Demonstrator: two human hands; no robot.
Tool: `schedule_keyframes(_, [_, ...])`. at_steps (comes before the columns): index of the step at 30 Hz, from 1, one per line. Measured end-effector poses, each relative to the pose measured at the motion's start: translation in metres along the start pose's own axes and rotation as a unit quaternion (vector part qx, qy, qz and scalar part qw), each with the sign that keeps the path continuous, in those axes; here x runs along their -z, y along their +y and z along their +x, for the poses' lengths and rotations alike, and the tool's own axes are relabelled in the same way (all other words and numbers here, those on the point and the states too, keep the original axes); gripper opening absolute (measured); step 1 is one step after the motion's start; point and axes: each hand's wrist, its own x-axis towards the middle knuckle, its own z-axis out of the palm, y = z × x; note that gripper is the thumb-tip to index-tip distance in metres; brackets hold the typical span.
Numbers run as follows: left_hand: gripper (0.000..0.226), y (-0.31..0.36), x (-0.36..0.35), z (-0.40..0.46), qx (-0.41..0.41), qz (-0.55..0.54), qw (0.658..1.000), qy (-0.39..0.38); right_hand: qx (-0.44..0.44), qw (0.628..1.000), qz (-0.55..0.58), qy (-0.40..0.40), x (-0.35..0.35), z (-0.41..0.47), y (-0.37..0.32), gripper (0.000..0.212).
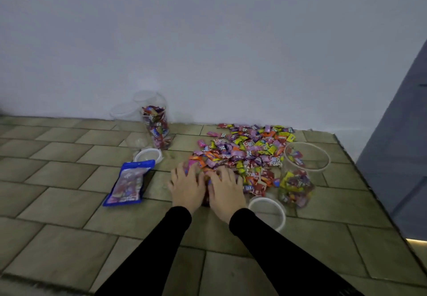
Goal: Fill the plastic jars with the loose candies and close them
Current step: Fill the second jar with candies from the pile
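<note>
On the tiled tabletop (69, 171) we see a wide heap of wrapped candies (251, 150) by the wall. At its right stands an open, part-filled jar (298, 180), a fuller jar (157, 127) far left. Our left hand (187, 186) and right hand (225, 189) rest side by side on the heap's near edge, each grip clenched round candies. Beside the left hand lies a blue candy bag (129, 182).

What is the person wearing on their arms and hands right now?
Both arms are covered by plain, close-fitting black long sleeves that end at the wrists. The left hand and right hand are bare: no gloves, and no rings, watch or bracelets visible. The sleeves show no logos or markings.
</note>
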Motion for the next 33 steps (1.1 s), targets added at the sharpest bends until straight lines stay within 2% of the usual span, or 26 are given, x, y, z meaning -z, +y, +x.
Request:
schedule_keyframes(5, [0.054,-0.029,0.001,0.004,-0.012,0.066,0.995,-0.079,-0.031,0.997,-0.046,-0.056,-0.023,0.007,0.003,0.051])
schedule_keyframes(12, [0.057,-0.037,-0.006,0.02,-0.047,0.091,0.987,-0.128,-0.088,0.991,-0.099,0.0,-0.03,0.031,0.002,0.045])
schedule_keyframes(14, [0.056,-0.036,-0.007,0.027,-0.054,0.099,0.986,-0.126,-0.091,0.99,-0.102,0.021,-0.031,0.038,0.004,0.046])
schedule_keyframes(18, [0.049,-0.038,-0.012,0.035,-0.094,0.096,0.988,-0.071,-0.097,0.988,-0.106,0.05,-0.03,0.047,0.006,0.045])
schedule_keyframes(22, [0.041,-0.034,-0.017,0.043,-0.131,0.066,0.988,-0.05,-0.091,0.992,-0.079,0.045,-0.032,0.054,0.012,0.04])
schedule_keyframes(27, [0.041,-0.029,-0.015,0.049,-0.125,0.083,0.986,-0.069,-0.108,0.992,-0.036,0.047,-0.029,0.058,0.014,0.04])
schedule_keyframes(33, [0.023,-0.031,-0.008,0.059,-0.101,-0.008,0.992,-0.076,-0.118,0.988,0.076,0.067,-0.014,0.065,0.014,0.038])
